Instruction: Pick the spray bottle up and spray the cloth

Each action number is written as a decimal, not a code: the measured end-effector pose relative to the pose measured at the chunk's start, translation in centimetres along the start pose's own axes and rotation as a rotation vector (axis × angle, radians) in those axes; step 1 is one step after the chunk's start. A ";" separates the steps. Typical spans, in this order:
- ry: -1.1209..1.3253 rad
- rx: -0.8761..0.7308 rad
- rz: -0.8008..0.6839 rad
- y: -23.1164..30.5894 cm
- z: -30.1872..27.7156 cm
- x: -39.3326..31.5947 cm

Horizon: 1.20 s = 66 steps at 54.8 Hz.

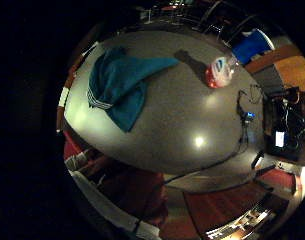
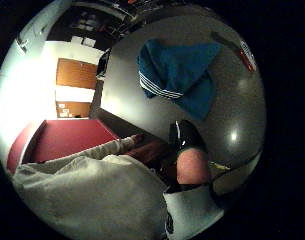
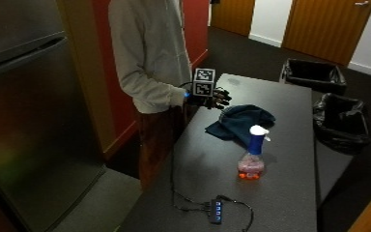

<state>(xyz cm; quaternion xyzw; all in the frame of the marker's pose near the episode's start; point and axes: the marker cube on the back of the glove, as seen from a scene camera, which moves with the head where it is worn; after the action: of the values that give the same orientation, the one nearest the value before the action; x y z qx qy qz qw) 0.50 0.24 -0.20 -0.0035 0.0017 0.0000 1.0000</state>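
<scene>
Outside view alone shows gloved right hand (image 3: 212,98), spray bottle (image 3: 253,153) upright, cloth (image 3: 240,123)

A dark grey table (image 3: 282,193) runs from near to far. A steel fridge (image 3: 24,121) stands at the near left, beside a red wall (image 3: 118,108). The floor (image 3: 249,55) is dark carpet. Two black bins (image 3: 340,121) stand right of the table. Wooden doors (image 3: 323,29) are set in the white far wall (image 3: 272,19). A USB hub (image 3: 216,210) with cables lies on the table's near end.
</scene>
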 end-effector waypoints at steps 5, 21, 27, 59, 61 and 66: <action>0.004 0.005 0.005 0.4 -0.2 0.8; -0.020 0.086 -0.003 1.3 -1.6 3.3; -0.030 0.142 -0.004 2.0 -2.3 4.4; -0.177 0.357 0.195 1.6 -5.7 14.6; -0.189 0.370 0.201 1.1 -5.6 15.0; -0.230 0.394 0.216 0.0 -5.6 15.9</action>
<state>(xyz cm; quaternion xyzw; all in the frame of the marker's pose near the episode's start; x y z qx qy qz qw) 16.36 0.17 -5.90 0.1919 -0.1115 0.1067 0.9692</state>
